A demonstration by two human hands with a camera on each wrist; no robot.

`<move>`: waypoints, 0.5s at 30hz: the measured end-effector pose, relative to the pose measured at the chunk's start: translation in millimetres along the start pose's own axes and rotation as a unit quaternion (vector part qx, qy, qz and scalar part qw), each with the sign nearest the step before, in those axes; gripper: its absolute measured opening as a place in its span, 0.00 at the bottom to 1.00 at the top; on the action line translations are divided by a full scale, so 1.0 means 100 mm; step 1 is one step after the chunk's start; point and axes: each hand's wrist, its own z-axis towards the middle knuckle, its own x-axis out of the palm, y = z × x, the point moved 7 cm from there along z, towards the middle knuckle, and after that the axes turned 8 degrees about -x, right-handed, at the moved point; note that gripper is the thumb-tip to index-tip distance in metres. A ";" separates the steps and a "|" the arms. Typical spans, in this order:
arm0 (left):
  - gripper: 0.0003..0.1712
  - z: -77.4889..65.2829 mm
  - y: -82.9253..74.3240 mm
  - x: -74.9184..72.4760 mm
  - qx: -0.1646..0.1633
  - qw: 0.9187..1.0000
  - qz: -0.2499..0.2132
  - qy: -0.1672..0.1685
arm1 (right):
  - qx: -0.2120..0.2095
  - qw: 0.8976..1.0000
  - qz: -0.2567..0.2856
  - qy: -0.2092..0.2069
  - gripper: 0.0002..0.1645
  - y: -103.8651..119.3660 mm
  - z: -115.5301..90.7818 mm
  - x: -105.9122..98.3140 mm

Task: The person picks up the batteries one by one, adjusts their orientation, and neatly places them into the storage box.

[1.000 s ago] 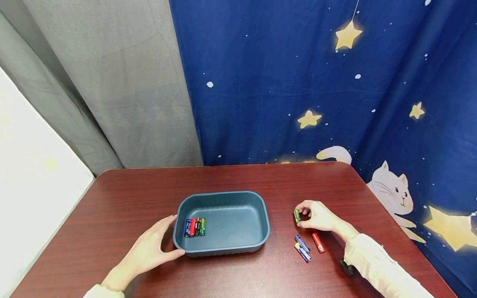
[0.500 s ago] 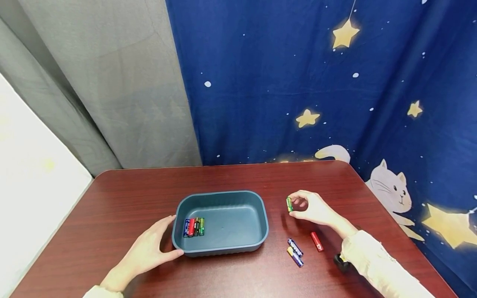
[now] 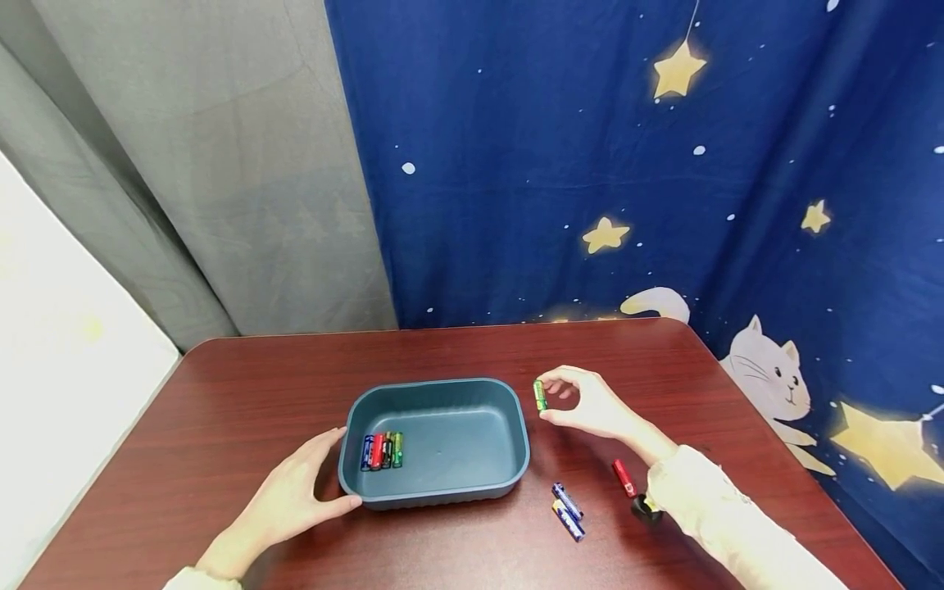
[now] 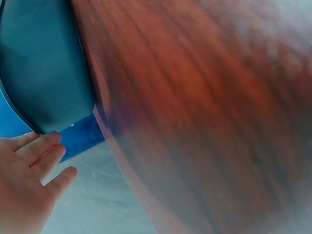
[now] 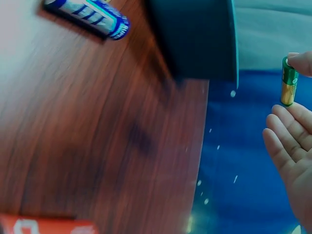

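In the head view my right hand pinches a green battery between thumb and fingertips, above the table just right of a teal bin. The right wrist view shows that green and gold battery held by its two ends. My left hand rests against the bin's left end, its thumb at the near left corner and its fingers along the side. In the left wrist view the fingertips touch the bin's outer wall. Inside, a blue battery, red battery, black battery and green battery lie side by side.
Two blue batteries lie together on the brown table, right of the bin. A red battery lies farther right, near the right wrist's black camera. Curtains hang behind the table's far edge.
My right hand has lifted the green battery from the table and carried it left toward the bin. The two blue batteries appear shifted slightly left in view. My left hand stays on the bin.
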 end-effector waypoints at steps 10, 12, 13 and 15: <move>0.52 0.00 0.01 0.01 -0.010 1.000 -0.006 0.010 | -0.052 0.998 0.031 0.019 0.26 0.30 0.32 0.34; 0.52 0.00 0.01 0.01 -0.011 1.000 -0.008 0.011 | -0.060 0.997 0.036 0.031 0.26 0.35 0.38 0.44; 0.52 0.00 0.01 0.01 -0.011 1.000 -0.008 0.011 | -0.063 0.997 0.035 0.037 0.26 0.38 0.41 0.49; 0.52 0.01 0.00 0.01 -0.011 1.000 -0.008 0.012 | -0.068 0.996 0.032 0.050 0.25 0.42 0.47 0.59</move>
